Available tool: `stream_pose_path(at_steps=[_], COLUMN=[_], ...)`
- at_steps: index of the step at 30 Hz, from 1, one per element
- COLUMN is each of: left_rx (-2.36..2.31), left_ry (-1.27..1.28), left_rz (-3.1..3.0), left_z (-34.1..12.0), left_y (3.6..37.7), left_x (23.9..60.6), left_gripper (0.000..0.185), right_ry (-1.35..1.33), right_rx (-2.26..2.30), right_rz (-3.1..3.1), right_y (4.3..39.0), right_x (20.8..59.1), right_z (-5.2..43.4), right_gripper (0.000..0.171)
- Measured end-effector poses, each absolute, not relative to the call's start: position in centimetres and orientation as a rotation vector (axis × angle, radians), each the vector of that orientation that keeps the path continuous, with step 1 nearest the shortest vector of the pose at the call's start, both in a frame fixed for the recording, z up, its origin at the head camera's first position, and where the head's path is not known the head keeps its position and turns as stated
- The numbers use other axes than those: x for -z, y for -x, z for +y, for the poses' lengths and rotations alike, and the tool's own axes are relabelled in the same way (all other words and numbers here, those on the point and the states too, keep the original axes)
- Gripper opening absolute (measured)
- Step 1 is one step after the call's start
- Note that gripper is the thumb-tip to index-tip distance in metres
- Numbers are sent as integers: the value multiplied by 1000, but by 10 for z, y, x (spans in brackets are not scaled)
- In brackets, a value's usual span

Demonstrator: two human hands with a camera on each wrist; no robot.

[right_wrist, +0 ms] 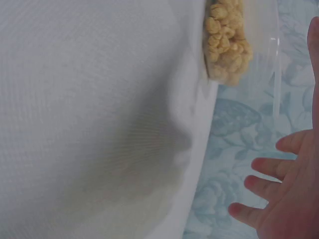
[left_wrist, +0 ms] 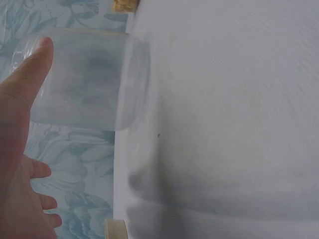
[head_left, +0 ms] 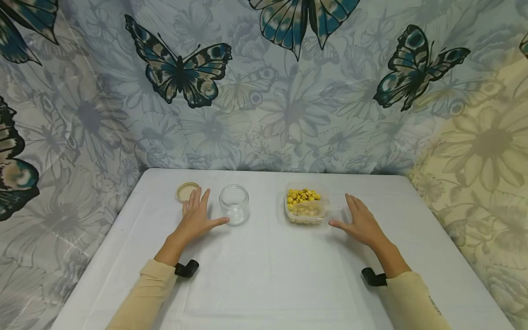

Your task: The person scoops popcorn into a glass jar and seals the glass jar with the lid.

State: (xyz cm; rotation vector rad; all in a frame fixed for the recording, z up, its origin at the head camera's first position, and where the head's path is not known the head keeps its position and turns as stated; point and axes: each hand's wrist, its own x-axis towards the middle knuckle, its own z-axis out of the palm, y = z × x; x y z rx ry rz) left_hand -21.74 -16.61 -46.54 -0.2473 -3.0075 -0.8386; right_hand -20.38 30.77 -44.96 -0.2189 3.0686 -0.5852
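Note:
A clear glass jar (head_left: 234, 206) stands without a lid on the white table. My left hand (head_left: 197, 218) is beside it with fingers spread, its thumb tip overlapping the jar's lower side in the head view. Behind those fingers lies a gold ring-like lid (head_left: 186, 190). To the right sits a clear plastic tub (head_left: 305, 222) of yellow popcorn (head_left: 302, 196). A transparent scoop-like piece (head_left: 310, 209) rests in the tub, its handle pointing right. My right hand (head_left: 360, 223) hovers right of the tub, fingers extended, thumb toward it, holding nothing.
The white-covered table (head_left: 264, 284) ends at a back edge against a butterfly-print cloth (head_left: 297, 110). More patterned cloth hangs on both sides. A black wrist camera (head_left: 187, 268) is strapped at the left wrist, another camera (head_left: 373, 277) at the right.

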Motion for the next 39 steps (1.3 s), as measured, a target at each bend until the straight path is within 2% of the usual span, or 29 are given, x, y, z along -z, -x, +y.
stream_pose_path(at_steps=[19, 39], left_rx=[1138, 1064], left_ry=[312, 462], left_rz=[-2917, -2820], left_z=[-154, -121], left_y=[230, 237], left_x=[438, 421], left_gripper=[105, 102], right_ry=[223, 312], right_rx=[746, 757], right_rz=[2964, 2964], right_y=[210, 216], right_x=[432, 418], right_z=[303, 290], right_gripper=[97, 94])
